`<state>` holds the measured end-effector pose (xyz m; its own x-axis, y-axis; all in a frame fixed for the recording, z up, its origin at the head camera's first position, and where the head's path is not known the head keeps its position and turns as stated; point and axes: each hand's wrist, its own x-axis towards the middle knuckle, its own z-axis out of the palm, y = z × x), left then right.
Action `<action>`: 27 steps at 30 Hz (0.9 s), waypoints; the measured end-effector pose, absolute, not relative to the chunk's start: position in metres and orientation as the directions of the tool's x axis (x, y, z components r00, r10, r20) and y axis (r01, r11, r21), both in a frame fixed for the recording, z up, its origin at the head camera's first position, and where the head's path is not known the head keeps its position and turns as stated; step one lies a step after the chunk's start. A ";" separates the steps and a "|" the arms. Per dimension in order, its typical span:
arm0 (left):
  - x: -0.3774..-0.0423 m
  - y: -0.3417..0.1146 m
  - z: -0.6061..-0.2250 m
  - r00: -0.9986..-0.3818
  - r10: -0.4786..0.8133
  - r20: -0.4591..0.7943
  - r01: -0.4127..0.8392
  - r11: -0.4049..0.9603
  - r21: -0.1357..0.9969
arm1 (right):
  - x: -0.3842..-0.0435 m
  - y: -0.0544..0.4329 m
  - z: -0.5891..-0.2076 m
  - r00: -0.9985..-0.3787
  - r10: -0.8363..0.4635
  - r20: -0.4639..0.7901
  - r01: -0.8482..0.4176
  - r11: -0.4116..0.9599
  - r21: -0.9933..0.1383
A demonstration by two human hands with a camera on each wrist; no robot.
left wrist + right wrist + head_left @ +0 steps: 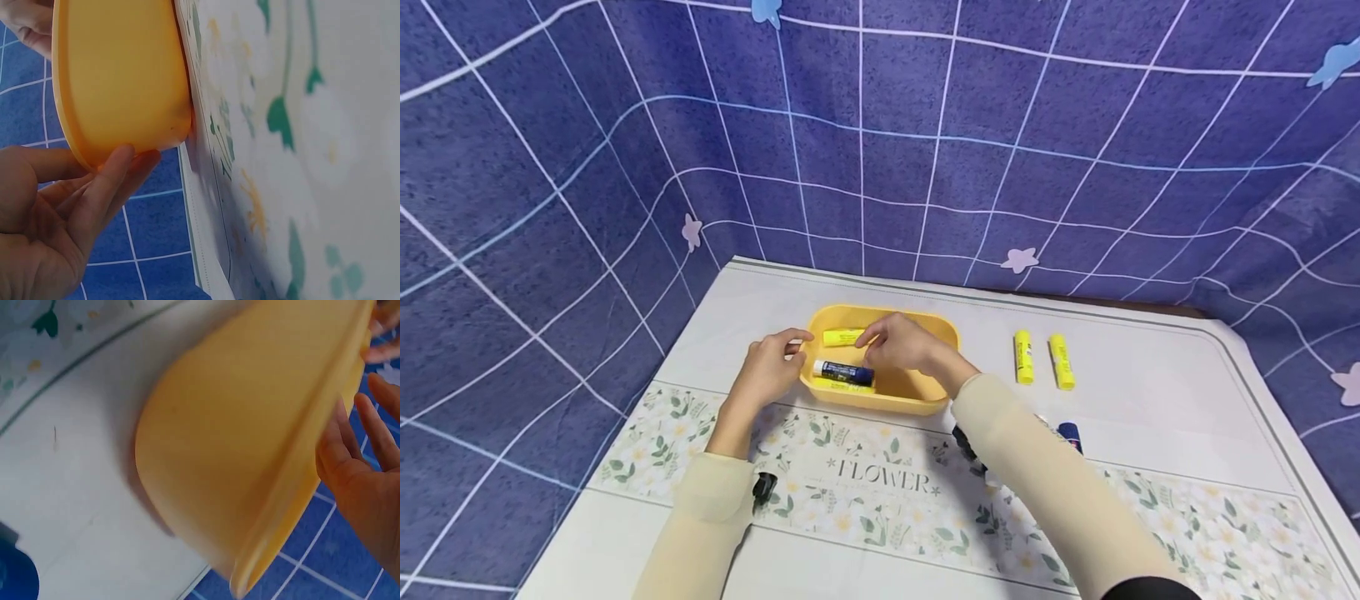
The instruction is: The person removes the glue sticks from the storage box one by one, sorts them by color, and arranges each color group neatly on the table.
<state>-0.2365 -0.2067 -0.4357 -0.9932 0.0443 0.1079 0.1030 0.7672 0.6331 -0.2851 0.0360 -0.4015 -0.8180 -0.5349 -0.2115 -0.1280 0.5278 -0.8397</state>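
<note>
A yellow oblong tub [880,402] stands on the table between both hands. Inside it lie a yellow stick [841,337] at the back, a navy glue stick [842,372] with one white end, and another yellow stick [842,386] along the front. My left hand [767,367] holds the tub's left end; in the left wrist view, its thumb and fingers [112,181] pinch around the rim. My right hand [904,343] reaches over the tub, fingertips near the back yellow stick and the glue stick. Its fingers are loosely bent and spread, with nothing between them in the right wrist view.
To the right of the tub stand or lie two yellow sticks, a left one [1024,357] and a right one [1062,362]. A navy-capped stick [1071,437] is partly hidden by the right sleeve [1037,467]. A blue gridded cloth [895,200] hangs behind the table's far edge.
</note>
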 end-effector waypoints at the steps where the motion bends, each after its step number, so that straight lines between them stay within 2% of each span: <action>1: -0.237 -0.206 -0.435 -0.993 0.046 0.109 0.105 0.769 0.631 | -0.284 0.034 -0.403 -0.815 -0.537 -0.219 -0.142 0.551 -0.822; 9: -0.238 -0.204 -0.434 -0.994 0.044 0.104 0.100 0.773 0.627 | -0.280 0.024 -0.408 -0.831 -0.490 -0.265 -0.169 0.676 -0.718; 17: -0.238 -0.205 -0.433 -0.994 0.038 0.104 0.095 0.776 0.624 | -0.278 0.015 -0.417 -0.858 -0.434 -0.276 -0.138 0.711 -0.689; 20: -0.238 -0.205 -0.433 -0.994 0.039 0.102 0.095 0.775 0.625 | -0.277 0.009 -0.420 -0.865 -0.426 -0.264 -0.162 0.735 -0.658; 27: -0.236 -0.206 -0.434 -0.995 0.039 0.097 0.092 0.766 0.636 | -0.274 0.001 -0.423 -0.853 -0.441 -0.279 -0.187 0.757 -0.626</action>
<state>-0.2363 -0.2057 -0.4341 -0.9945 0.0395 0.0965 0.0922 0.7658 0.6365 -0.2743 0.0011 -0.4231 -0.8529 -0.4411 -0.2791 -0.1866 0.7570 -0.6261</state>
